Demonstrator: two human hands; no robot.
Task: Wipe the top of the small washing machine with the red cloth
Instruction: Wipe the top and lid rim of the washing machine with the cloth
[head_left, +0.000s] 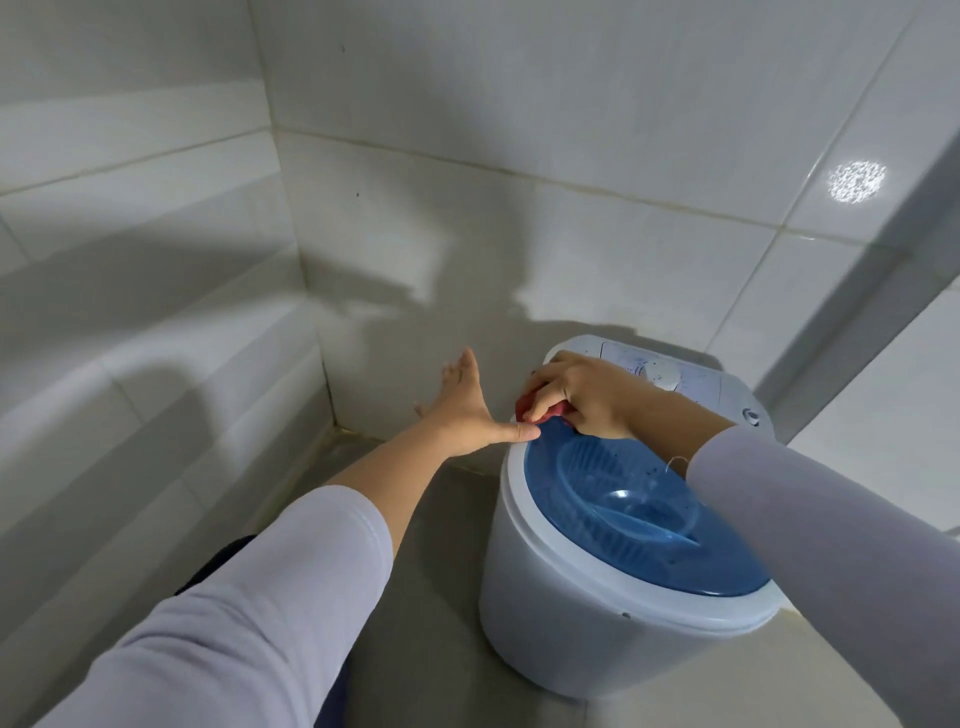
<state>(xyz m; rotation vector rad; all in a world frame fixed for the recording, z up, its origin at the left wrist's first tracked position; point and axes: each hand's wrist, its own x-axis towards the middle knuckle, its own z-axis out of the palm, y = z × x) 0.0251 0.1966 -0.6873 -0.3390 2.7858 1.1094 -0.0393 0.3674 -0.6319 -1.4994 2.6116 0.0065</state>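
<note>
A small white washing machine (561, 613) with a round blue translucent lid (649, 519) stands on the floor against the tiled wall. Its white control panel (675, 374) runs along the far edge of the top. My right hand (587, 395) is shut on a bunched red cloth (545, 410), pressing it on the far left rim of the lid. Only small parts of the cloth show between the fingers. My left hand (467, 410) is spread open just left of the machine, its thumb tip touching the lid's rim.
White tiled walls (519, 156) meet in a corner (332, 415) to the left of the machine. The beige floor (431, 597) stretches in front and to the left. A grey vertical frame (857, 312) rises at the right.
</note>
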